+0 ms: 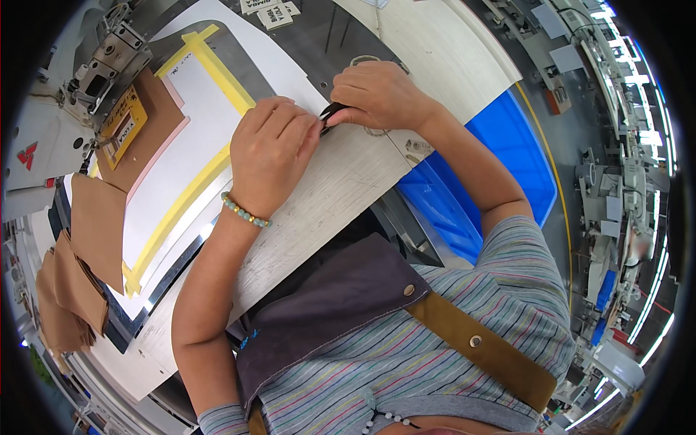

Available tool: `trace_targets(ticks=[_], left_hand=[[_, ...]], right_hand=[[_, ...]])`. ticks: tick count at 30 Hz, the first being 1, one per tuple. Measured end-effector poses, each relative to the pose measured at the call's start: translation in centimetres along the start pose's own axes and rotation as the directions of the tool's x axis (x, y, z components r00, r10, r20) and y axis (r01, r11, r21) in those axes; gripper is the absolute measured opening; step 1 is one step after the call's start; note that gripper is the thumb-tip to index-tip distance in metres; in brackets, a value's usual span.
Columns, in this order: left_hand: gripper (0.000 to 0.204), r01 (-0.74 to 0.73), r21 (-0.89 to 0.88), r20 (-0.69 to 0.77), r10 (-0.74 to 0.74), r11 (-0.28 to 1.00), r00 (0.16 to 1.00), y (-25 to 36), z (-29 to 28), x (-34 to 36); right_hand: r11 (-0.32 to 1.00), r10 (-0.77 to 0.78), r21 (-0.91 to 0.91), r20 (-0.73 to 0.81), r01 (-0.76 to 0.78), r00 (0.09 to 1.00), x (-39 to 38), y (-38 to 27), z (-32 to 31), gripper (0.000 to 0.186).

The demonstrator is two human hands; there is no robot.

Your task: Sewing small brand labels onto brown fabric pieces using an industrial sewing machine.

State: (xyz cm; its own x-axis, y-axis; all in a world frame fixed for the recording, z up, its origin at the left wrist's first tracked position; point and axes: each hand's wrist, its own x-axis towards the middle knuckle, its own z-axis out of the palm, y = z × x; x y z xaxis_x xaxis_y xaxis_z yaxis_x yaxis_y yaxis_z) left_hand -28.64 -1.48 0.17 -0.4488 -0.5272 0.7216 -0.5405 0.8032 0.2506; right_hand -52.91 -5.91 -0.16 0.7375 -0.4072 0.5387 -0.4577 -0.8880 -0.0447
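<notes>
My left hand [272, 148] is closed in a pinch over the worktable, a beaded bracelet on its wrist. Whatever sits between those fingertips is too small to make out. Right beside it, my right hand [377, 98] grips a small black tool [333, 110] with a bright metal tip, which points at the left fingertips. Left of my hands lies a white template sheet [196, 109] edged with yellow tape [217, 72]. A brown panel [148, 123] with a pink edge lies on it, partly under the yellow frame [125, 129] of a sewing machine [98, 80].
Loose brown pieces [65, 297] hang over the table's left edge; another brown piece [100, 228] overlaps the template. White labels [275, 13] lie at the far side. A blue bin [507, 152] stands below the table's right edge. A cord loop [365, 59] lies behind my right hand.
</notes>
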Motion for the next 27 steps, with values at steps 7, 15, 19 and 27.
trace_targets(ticks=[7, 15, 19, 27], left_hand=[[0.019, -0.001, 0.001, 0.000, 0.001, 1.000, 1.000, 0.1, 0.0, 0.1], [0.020, 0.004, -0.006, -0.004, -0.004, 1.000, 1.000, 0.2, -0.1, 0.2], [0.020, 0.003, -0.008, -0.014, -0.003, 1.000, 1.000, 0.2, 0.1, 0.2], [0.019, 0.008, -0.007, -0.025, -0.008, 1.000, 1.000, 0.1, 0.0, 0.3]], right_hand=[[1.000, -0.019, -0.006, -0.001, 0.019, 1.000, -0.2, 0.2, 0.1, 0.041], [1.000, -0.018, -0.027, -0.078, 0.015, 0.997, -0.4, 0.9, -1.0, 0.043], [0.990, 0.035, 0.139, 0.004, -0.036, 0.999, -0.3, 1.8, -0.5, 0.047], [0.962, 0.073, 0.252, 0.136, -0.106, 0.988, 0.7, 2.0, 0.1, 0.049]])
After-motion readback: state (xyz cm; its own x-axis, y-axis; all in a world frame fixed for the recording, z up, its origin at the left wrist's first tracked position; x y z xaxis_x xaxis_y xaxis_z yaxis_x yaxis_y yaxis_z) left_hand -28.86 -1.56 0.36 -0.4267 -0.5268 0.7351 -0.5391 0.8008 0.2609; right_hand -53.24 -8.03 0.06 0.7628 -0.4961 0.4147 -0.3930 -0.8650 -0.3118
